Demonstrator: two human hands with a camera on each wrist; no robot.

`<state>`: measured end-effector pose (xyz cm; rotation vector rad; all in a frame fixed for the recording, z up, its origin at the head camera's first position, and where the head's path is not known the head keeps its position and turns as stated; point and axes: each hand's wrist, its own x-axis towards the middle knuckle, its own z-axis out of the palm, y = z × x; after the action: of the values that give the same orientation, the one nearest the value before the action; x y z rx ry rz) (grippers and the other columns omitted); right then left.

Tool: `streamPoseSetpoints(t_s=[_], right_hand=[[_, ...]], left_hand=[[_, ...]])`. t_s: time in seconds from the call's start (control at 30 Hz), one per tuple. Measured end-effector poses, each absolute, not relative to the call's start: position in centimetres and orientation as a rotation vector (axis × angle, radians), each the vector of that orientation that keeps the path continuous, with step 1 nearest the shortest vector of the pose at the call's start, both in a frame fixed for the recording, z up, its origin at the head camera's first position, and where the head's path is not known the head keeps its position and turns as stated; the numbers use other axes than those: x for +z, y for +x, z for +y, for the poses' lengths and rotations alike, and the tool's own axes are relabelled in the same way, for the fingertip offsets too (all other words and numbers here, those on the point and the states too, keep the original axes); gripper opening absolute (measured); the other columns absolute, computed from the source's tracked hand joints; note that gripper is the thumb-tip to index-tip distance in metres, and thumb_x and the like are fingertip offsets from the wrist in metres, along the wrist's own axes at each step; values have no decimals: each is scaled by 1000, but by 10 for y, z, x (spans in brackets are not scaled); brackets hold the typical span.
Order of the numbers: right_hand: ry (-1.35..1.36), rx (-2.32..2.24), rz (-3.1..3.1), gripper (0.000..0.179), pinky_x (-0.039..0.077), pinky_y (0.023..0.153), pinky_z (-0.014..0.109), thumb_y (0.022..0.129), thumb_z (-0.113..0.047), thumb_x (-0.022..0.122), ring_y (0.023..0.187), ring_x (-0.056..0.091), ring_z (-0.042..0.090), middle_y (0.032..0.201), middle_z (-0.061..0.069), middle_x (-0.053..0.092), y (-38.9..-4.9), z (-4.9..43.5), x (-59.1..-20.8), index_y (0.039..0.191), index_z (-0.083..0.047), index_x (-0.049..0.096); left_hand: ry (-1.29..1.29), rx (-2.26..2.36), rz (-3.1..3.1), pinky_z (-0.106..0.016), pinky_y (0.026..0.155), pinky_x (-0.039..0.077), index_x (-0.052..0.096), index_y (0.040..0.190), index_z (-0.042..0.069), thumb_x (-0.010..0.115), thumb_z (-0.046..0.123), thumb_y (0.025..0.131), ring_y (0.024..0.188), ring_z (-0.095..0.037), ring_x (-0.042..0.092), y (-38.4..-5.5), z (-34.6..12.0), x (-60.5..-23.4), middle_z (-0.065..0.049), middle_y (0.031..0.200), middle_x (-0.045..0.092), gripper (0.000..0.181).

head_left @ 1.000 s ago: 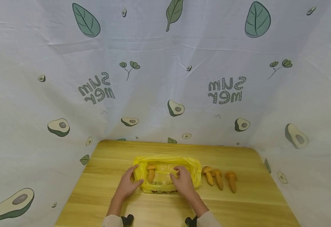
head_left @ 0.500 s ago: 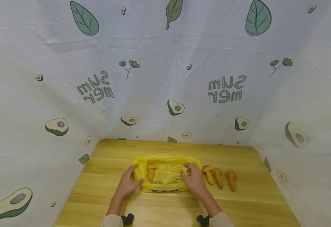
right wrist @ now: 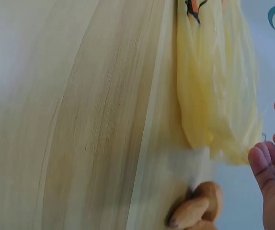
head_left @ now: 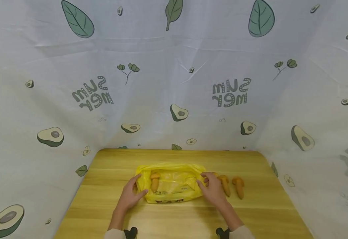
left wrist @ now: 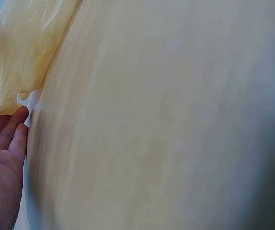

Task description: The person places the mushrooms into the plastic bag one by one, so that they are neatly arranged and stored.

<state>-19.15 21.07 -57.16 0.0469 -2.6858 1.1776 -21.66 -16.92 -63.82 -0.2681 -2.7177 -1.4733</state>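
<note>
A yellow plastic bag point(head_left: 174, 187) lies with its mouth spread wide. Inside it, at the left, is one orange mushroom point(head_left: 155, 183). My left hand point(head_left: 128, 195) rests at the bag's left end, fingers and thumb spread; the left wrist view has fairly straight fingers point(left wrist: 8, 129) against the plastic. My right hand point(head_left: 213, 191) is at the bag's right end, thumb and fingers apart, nothing seen between them. In the right wrist view the fingertips point(right wrist: 257, 155) are at the bag's edge; contact is hard to tell. Beyond that hand lie mushrooms point(head_left: 225, 186), one partly hidden.
A wooden table point(head_left: 174, 219) carries everything. Another mushroom point(head_left: 239, 187) lies farthest right. A pale curtain point(head_left: 150, 83) printed with avocados and leaves hangs behind the table and along both sides.
My right hand has moved right, from over the inside of the bag to its right end, and partly covers the nearest mushroom. My left hand stays in place. The head view has shifted slightly.
</note>
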Motion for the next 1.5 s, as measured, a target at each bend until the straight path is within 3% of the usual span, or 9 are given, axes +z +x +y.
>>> streamPoseSetpoints(t_s=[0.27,0.47,0.83,1.07,1.3,1.5], right_hand=[[37,1192,-2664,36,55,77,32,95,-17,74,94,61,22,112,15,68,-191,244,-574,126,1,66],[59,1028,-2625,36,55,70,27,94,-18,77,90,66,28,108,18,70,-189,272,-577,122,4,68],[-20,997,-2684,46,55,83,42,98,-28,71,106,64,35,123,23,67,-177,313,-578,130,4,63],[-42,983,-2665,44,56,80,31,98,-26,72,103,66,34,120,23,68,-174,333,-586,128,5,64],[-95,891,-2668,44,56,84,47,96,-25,73,102,66,39,115,27,69,-170,345,-589,124,8,65],[-107,885,-2689,41,55,80,42,96,-24,73,98,65,37,111,25,68,-165,351,-594,121,8,65]], left_hand=[[-266,-1465,-2704,-58,115,42,44,155,8,82,38,87,145,-44,44,-216,-170,-637,-23,159,43,83],[-276,-1490,-2711,-56,117,41,43,156,7,81,38,88,146,-44,43,-217,-170,-632,-23,160,42,84],[-264,-1492,-2710,-56,117,41,44,155,7,81,40,87,146,-44,43,-218,-170,-631,-22,160,42,84],[-265,-1484,-2710,-56,117,41,44,155,7,81,42,87,147,-44,42,-220,-170,-632,-23,160,42,85],[-265,-1482,-2721,-56,118,39,43,156,6,81,42,87,147,-44,42,-221,-170,-634,-23,160,42,86],[-258,-1499,-2729,-54,119,39,43,156,7,82,40,87,148,-43,41,-221,-169,-634,-22,160,41,86]])
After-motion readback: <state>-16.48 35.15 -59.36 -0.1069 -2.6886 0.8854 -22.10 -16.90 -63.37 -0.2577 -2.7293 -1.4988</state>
